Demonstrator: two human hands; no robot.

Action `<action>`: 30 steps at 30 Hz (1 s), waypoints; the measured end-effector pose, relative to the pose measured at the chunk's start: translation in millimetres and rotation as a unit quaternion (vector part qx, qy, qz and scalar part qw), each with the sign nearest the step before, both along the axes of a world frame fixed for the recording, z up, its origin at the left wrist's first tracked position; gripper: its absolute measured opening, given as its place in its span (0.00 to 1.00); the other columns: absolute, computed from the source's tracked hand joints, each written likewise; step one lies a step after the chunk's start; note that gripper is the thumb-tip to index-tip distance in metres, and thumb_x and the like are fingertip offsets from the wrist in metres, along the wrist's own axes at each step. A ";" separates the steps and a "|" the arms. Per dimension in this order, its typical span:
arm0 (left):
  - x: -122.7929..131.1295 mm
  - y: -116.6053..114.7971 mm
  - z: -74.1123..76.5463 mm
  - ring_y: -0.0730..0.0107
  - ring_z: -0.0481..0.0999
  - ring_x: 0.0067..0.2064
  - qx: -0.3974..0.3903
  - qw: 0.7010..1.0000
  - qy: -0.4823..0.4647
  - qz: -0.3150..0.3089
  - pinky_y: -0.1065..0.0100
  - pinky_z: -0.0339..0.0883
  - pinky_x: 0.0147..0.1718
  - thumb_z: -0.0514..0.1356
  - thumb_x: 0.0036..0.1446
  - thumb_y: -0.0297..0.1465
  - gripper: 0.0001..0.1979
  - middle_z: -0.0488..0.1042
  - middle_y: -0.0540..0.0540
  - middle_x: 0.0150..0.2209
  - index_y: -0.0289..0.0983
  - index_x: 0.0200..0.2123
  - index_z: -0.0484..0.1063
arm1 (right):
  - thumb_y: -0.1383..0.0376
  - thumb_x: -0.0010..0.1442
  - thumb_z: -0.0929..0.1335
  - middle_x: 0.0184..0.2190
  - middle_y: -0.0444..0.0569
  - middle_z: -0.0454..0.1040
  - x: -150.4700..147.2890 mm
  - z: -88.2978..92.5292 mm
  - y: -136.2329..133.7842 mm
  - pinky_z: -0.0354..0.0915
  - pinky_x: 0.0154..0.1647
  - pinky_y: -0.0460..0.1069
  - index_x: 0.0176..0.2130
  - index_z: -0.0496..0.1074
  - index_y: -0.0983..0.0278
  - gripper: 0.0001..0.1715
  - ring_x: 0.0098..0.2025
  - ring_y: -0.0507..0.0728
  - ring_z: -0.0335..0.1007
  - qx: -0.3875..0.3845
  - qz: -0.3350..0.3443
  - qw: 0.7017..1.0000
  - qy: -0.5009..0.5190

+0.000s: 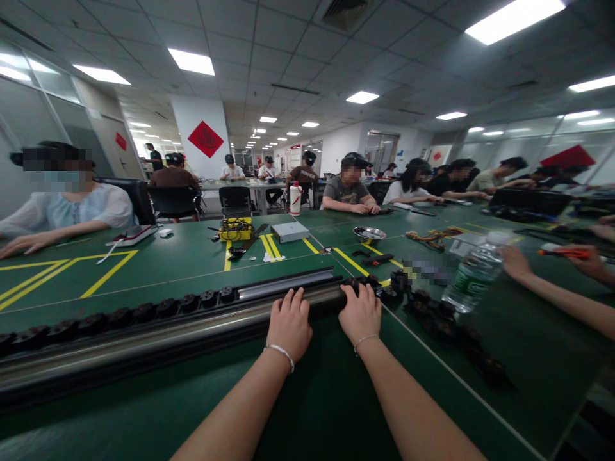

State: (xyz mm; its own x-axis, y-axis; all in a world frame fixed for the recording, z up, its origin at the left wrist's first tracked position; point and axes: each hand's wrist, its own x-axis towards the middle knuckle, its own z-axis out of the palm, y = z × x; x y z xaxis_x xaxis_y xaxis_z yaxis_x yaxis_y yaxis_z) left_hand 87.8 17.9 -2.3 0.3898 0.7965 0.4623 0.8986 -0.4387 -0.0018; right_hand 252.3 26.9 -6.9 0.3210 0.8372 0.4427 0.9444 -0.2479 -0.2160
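Observation:
A long grey metal rail [158, 333] lies across the green table [336, 397] in front of me, running off to the left. A black segmented cable chain [144, 312] sits along its far side and curls away to the right [446, 323]. My left hand [289, 323] rests on top of the rail with fingers curled over it. My right hand [360, 312] grips the rail's right end, where the chain meets it. Both wrists wear thin bracelets.
A clear water bottle [473, 272] lies tilted to the right of the chain. A co-worker's arms [552, 294] reach in from the right, holding an orange tool [564, 253]. A yellow box [236, 229], grey box [289, 231] and metal bowl [369, 234] sit farther back. Several seated people surround the tables.

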 end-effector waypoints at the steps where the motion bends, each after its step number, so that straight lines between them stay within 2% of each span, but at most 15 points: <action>1: 0.0 0.0 0.0 0.57 0.56 0.60 0.001 1.000 0.000 0.001 0.54 0.54 0.52 0.53 0.49 0.30 0.18 0.60 0.43 0.60 0.38 0.46 0.65 | 0.72 0.55 0.59 0.55 0.53 0.59 0.3 0.1 0.2 0.46 0.57 0.60 0.51 0.66 0.55 0.25 0.62 0.63 0.43 -0.001 -0.001 1.000 0.000; 25: 0.5 1.5 -1.0 0.57 0.55 0.60 0.003 1.000 0.004 0.003 0.54 0.54 0.52 0.54 0.49 0.30 0.19 0.60 0.43 0.60 0.38 0.46 0.65 | 0.72 0.53 0.60 0.56 0.52 0.57 2.6 1.6 0.3 0.46 0.56 0.59 0.51 0.64 0.55 0.27 0.62 0.62 0.41 -0.018 -0.016 1.000 0.008; 30: 0.5 1.4 -1.8 0.57 0.56 0.60 0.006 1.000 0.002 0.002 0.53 0.54 0.52 0.54 0.49 0.30 0.19 0.60 0.43 0.60 0.38 0.46 0.65 | 0.71 0.52 0.60 0.56 0.52 0.58 4.5 -1.0 1.0 0.47 0.56 0.60 0.51 0.65 0.54 0.27 0.62 0.63 0.42 0.000 -0.013 1.000 0.006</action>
State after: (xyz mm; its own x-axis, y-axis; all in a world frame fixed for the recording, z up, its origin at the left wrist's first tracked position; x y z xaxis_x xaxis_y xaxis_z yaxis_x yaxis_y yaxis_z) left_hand 88.3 19.2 -4.2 0.3881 0.7921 0.4712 0.9003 -0.4351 -0.0101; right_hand 256.8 27.9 -7.9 0.3477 0.8285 0.4391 0.9350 -0.2715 -0.2282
